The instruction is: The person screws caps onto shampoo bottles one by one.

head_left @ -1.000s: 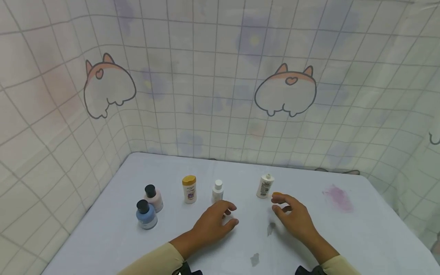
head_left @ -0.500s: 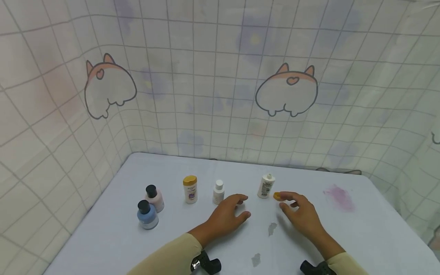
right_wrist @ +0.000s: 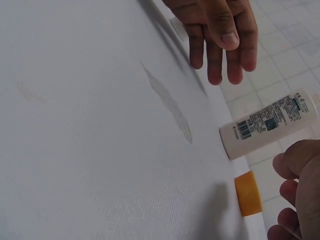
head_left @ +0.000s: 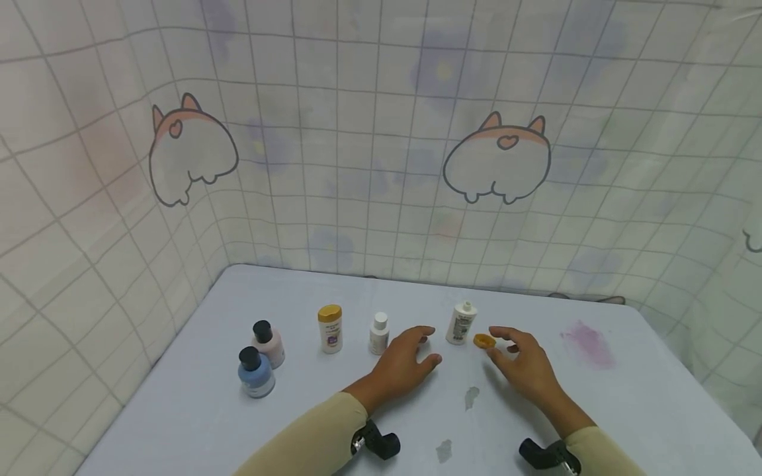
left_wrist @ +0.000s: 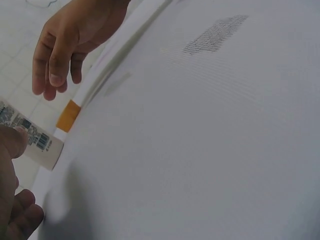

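Note:
A white bottle with a printed label (head_left: 460, 324) stands upright on the table, its narrow white top bare. Just right of it lies an orange-yellow cap (head_left: 484, 341) on the tabletop. My right hand (head_left: 526, 367) hovers beside the cap, thumb and fingers apart, holding nothing; in the right wrist view the cap (right_wrist: 248, 193) appears free of the fingers (right_wrist: 295, 160). To the left of the bottle is my left hand (head_left: 401, 363), fingers spread and without contact with it. In the left wrist view the bottle (left_wrist: 42, 147) shows partly behind the left thumb.
A small white bottle (head_left: 379, 334) stands behind my left hand. Farther left are a white bottle with a yellow cap (head_left: 330, 330), a pink bottle (head_left: 270, 347) and a blue bottle (head_left: 256, 377), both black-capped. A patterned curtain (head_left: 357, 165) rises behind the table.
My right hand has let go of the yellow cap, which now lies on the table, and has drawn slightly right. My left hand has moved right toward the uncapped bottle.

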{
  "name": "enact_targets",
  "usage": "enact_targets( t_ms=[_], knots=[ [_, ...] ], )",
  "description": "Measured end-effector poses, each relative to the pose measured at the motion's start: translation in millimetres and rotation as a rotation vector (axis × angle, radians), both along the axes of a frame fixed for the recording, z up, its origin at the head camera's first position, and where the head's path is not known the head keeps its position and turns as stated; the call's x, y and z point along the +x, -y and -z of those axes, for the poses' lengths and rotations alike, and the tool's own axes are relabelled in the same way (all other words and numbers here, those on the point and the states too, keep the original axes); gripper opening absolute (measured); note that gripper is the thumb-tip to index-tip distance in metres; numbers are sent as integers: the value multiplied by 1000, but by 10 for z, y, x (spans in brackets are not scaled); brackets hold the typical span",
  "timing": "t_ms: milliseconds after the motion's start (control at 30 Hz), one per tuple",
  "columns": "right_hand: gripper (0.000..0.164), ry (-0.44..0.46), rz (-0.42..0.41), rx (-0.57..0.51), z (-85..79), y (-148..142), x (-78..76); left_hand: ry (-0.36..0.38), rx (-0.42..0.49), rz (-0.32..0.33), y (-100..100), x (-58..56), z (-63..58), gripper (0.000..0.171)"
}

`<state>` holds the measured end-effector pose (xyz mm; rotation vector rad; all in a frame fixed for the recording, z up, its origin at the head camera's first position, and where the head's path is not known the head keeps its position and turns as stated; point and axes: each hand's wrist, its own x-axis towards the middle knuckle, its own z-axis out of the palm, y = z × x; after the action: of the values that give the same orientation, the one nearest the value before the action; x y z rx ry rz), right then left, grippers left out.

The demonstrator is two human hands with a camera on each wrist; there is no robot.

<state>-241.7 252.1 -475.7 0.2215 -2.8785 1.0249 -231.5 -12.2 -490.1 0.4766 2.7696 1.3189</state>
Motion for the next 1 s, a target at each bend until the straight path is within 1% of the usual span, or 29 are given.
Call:
enact_targets(
  t_ms=[200, 333, 533, 667, 800, 1000],
  knots=[
    [46, 33, -9, 3, 37, -34, -72, 22, 49, -2, -66, -54, -20, 54],
    [48, 46, -20, 1, 61, -38, -122, 27, 50, -14, -117, -114, -17, 53],
    [48, 51, -36, -9, 64, -43, -202, 28, 45, -18, -207, -211, -48, 52],
    [48, 51, -52, -22, 84, -63, -254, 25, 61, -33, -279, -270, -46, 55],
    [47, 38, -64, -36, 131, -80, -287, 19, 69, -52, -350, -299, -40, 59],
    [45, 35, -45, -14, 163, -96, -306, 37, 80, -75, -420, -317, -62, 60]
  ],
)
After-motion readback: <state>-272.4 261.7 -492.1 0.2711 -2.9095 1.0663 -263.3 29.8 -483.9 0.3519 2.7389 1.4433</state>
